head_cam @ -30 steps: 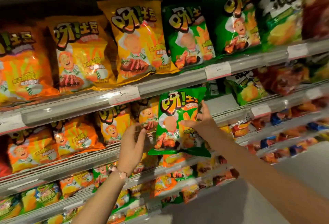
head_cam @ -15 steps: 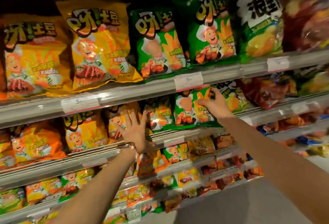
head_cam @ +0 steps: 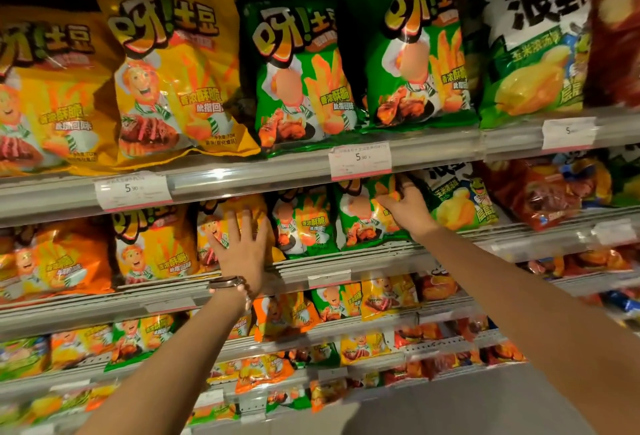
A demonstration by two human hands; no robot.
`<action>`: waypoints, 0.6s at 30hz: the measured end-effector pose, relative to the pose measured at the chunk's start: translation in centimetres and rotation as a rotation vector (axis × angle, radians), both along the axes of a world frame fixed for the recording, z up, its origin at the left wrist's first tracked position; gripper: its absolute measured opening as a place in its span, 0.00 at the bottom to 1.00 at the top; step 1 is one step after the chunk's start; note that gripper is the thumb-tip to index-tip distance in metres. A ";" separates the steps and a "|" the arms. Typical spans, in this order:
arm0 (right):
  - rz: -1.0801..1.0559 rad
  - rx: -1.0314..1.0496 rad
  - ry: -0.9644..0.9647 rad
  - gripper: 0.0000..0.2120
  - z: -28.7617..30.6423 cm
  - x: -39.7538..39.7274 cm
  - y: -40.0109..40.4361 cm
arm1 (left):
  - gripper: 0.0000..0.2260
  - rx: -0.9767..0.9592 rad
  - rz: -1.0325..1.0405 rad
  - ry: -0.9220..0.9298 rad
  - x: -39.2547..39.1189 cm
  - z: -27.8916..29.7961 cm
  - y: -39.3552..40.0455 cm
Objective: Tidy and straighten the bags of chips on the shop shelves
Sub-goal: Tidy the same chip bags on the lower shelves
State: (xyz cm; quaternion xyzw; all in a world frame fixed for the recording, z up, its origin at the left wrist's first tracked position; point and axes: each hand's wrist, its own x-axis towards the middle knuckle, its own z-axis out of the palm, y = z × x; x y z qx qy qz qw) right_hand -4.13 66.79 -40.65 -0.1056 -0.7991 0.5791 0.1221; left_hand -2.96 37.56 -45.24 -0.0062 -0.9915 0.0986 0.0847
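A small green chip bag (head_cam: 363, 216) stands on the second shelf (head_cam: 346, 263), under the price tag. My right hand (head_cam: 407, 208) grips its upper right edge, fingers curled on the bag. Left of it stands another small green bag (head_cam: 304, 223). My left hand (head_cam: 242, 247) lies flat with spread fingers against a small yellow bag (head_cam: 221, 223) on the same shelf. A bracelet sits on my left wrist. Large yellow (head_cam: 173, 71) and green (head_cam: 301, 78) bags stand upright on the top shelf.
A green and white corn-snack bag (head_cam: 460, 199) stands right of my right hand, red bags (head_cam: 540, 192) further right. Orange and yellow bags fill the left of the second shelf. Lower shelves (head_cam: 346, 327) hold several small mixed bags. Price tags (head_cam: 360, 161) hang on the rails.
The small green bag went from the air in front of the shelves onto the second shelf, still in my right hand. My left hand opened and moved onto the yellow bag.
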 end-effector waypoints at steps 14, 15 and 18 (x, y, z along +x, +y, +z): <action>-0.076 0.342 -0.065 0.32 -3.7 0.0 -0.1 | 0.44 -0.001 0.009 0.047 -0.1 -0.3 0.2; -0.144 0.384 0.019 0.35 -3.9 0.5 -0.6 | 0.43 0.001 0.005 0.047 -0.1 -0.3 0.2; -0.216 0.481 0.265 0.35 -4.0 2.1 -2.7 | 0.45 0.016 -0.012 0.038 -0.1 -0.3 0.0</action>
